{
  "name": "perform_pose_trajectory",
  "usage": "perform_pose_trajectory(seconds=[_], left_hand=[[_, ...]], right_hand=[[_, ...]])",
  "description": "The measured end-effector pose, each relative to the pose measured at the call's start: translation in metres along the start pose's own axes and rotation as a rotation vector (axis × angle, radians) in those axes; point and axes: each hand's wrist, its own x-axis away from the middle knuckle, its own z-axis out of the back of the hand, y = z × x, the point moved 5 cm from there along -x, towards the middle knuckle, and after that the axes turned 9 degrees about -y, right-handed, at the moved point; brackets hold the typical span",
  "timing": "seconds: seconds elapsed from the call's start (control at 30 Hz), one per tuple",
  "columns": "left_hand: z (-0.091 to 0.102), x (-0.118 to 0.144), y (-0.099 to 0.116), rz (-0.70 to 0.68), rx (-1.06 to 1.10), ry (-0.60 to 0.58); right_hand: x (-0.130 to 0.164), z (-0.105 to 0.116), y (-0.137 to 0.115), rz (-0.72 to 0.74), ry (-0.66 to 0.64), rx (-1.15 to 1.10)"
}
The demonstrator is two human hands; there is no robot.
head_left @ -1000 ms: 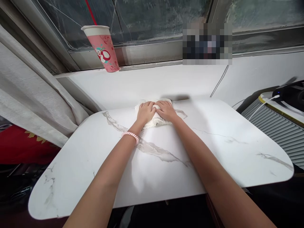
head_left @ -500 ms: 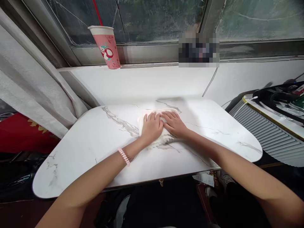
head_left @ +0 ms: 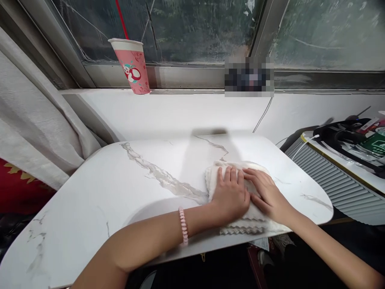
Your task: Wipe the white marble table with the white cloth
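A folded white cloth [head_left: 237, 229] lies on the white marble-patterned table [head_left: 126, 192], near its front right edge. My left hand [head_left: 230, 195] presses flat on the cloth, fingers together and pointing away from me. My right hand [head_left: 267, 194] lies flat on the cloth right beside it, fingers angled to the left and touching the left hand. A pink coil band [head_left: 183, 226] circles my left wrist.
A pink paper cup [head_left: 132, 65] with a red straw stands on the window sill at the back left. A grey curtain [head_left: 33, 120] hangs at the left. A ribbed grey unit [head_left: 333, 184] with cables and black items stands to the right of the table.
Both hands slid the cloth from the table's far middle toward me and to the right, down to the front right edge. The view shifted with them.
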Motion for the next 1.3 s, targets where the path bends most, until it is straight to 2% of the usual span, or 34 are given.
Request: perform_pose_trajectory(seconds=[0.13,0.3,0.5,0.67,0.83,1.0,1.17,1.3], left_hand=[[-0.001,-0.036,-0.016,0.05,0.019,0.011],[0.004,-0.078,-0.057,0.179,0.029,0.07],[0.011,-0.117,-0.11,0.246,0.059,0.144],[0.015,-0.139,-0.137,0.258,0.061,0.149],[0.015,-0.146,-0.144,0.265,0.056,0.152],[0.014,-0.138,-0.14,0.271,0.05,0.116],[0.015,-0.113,-0.127,0.254,0.017,0.132],[0.012,-0.082,-0.106,0.234,0.001,0.087]], right_hand=[[-0.034,-0.001,0.032,0.001,0.034,-0.007],[-0.097,-0.012,0.066,0.019,0.04,-0.055],[-0.166,-0.027,0.092,-0.011,0.055,-0.068],[-0.198,-0.035,0.109,-0.096,0.094,-0.048],[-0.207,-0.041,0.119,-0.159,0.088,-0.01],[-0.199,-0.041,0.111,-0.174,0.093,0.011],[-0.177,-0.038,0.091,-0.145,0.077,0.047],[-0.141,-0.036,0.069,-0.096,0.051,0.048]])
